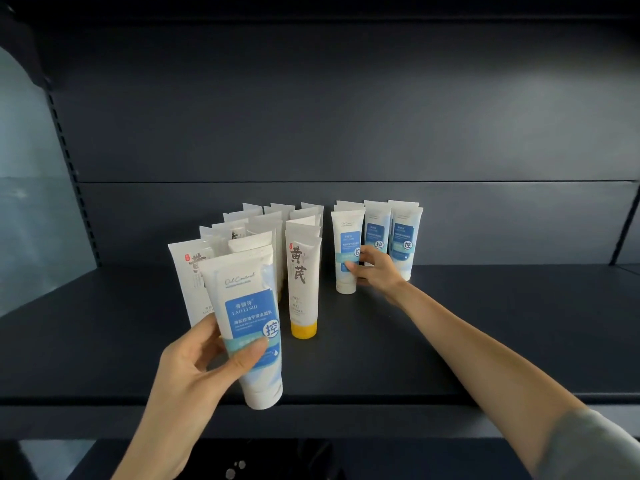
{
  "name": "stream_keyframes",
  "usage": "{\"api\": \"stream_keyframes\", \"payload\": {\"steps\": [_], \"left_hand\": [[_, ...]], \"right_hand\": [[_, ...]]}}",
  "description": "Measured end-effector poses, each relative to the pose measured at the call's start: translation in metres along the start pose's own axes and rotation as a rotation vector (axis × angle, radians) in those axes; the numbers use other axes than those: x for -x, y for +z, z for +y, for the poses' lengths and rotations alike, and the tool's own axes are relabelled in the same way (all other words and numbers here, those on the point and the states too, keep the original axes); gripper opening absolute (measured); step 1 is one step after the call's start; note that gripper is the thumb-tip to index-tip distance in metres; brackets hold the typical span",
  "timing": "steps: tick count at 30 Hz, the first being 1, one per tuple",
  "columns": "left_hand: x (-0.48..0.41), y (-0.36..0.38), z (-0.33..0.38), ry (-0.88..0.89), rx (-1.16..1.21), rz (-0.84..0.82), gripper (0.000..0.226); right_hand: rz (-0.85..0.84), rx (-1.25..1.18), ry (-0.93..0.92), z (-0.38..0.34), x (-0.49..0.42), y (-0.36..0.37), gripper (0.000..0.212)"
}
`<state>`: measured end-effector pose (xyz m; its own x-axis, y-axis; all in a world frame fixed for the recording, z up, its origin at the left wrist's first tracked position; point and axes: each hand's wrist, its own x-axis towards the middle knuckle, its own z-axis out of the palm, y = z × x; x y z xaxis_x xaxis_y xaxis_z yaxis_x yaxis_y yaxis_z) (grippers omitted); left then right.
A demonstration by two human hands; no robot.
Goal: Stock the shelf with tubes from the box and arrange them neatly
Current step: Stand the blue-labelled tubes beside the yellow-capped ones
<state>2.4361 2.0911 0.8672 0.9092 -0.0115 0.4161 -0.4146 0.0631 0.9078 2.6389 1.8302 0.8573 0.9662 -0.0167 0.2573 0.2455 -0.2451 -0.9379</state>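
Note:
My left hand (pixel 194 368) grips a white tube with a blue label (pixel 249 306), upright and cap down, above the shelf's front edge. A second white tube is pressed behind it in the same hand. My right hand (pixel 375 268) reaches to the back right and pinches the front blue-label tube (pixel 346 237), which stands on the dark shelf (pixel 450 334). Two more rows of blue-label tubes (pixel 403 237) stand to its right. To the left stands a cluster of white tubes with yellow caps (pixel 303 289), several deep.
The dark back panel (pixel 346 116) rises behind the tubes. A slotted upright (pixel 69 161) borders the shelf on the left and another slanted post (pixel 627 223) on the right. Bare shelf surface lies right of the blue-label rows. The box is out of view.

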Motion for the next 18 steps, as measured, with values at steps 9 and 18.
{"api": "stream_keyframes", "payload": {"steps": [9,18], "left_hand": [[-0.001,0.015,0.004,0.029,0.004,-0.011,0.032],[-0.017,0.05,0.016,0.08,-0.027,-0.065,0.036]], "right_hand": [[0.104,0.116,0.009,-0.008,0.009,-0.015,0.036],[-0.324,-0.026,-0.108,-0.065,0.124,-0.027,0.026]]}}
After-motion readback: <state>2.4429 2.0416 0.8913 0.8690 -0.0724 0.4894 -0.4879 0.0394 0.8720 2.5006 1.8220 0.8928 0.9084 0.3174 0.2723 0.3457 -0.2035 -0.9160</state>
